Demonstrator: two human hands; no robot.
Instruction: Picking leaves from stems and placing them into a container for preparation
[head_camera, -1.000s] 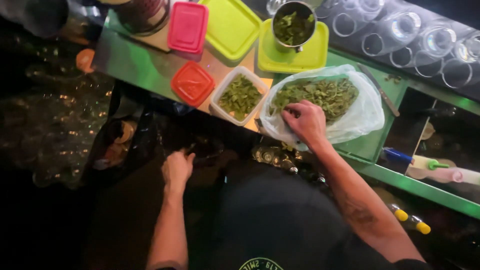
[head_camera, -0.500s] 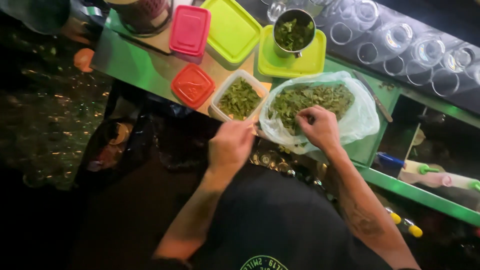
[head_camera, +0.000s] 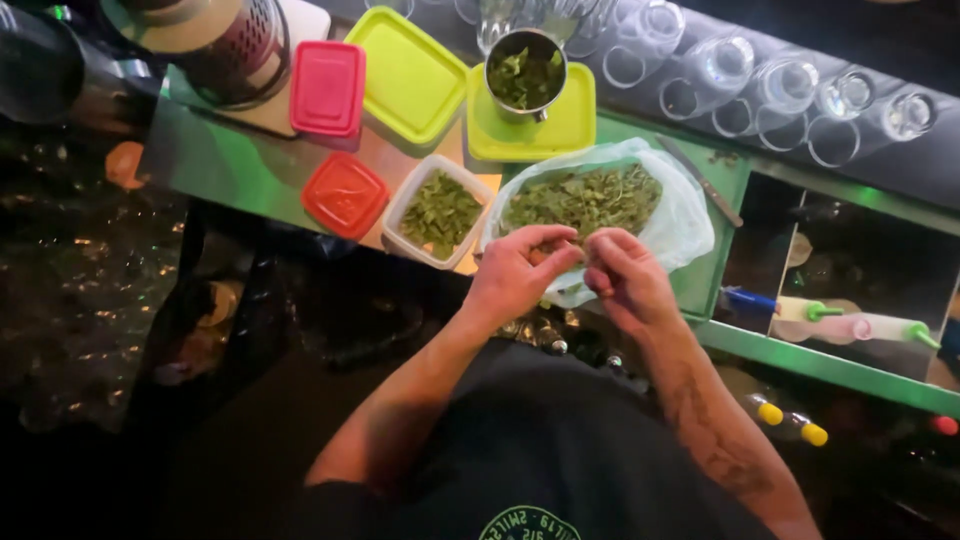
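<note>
A clear plastic bag (head_camera: 678, 215) of loose green leafy herbs (head_camera: 590, 198) is spread open on the counter's near edge, just right of a white rectangular tub (head_camera: 402, 208) also filled with green leaves. A small sprig, barely visible, is pinched between the left hand (head_camera: 520, 275) and the right hand (head_camera: 625, 280) at the bag's near rim.

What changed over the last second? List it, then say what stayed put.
The left hand rose from below the counter to the plastic bag of green leaves, meeting the right hand at its near edge; both pinch leaves. The containers, lids and glasses kept their places.
</note>
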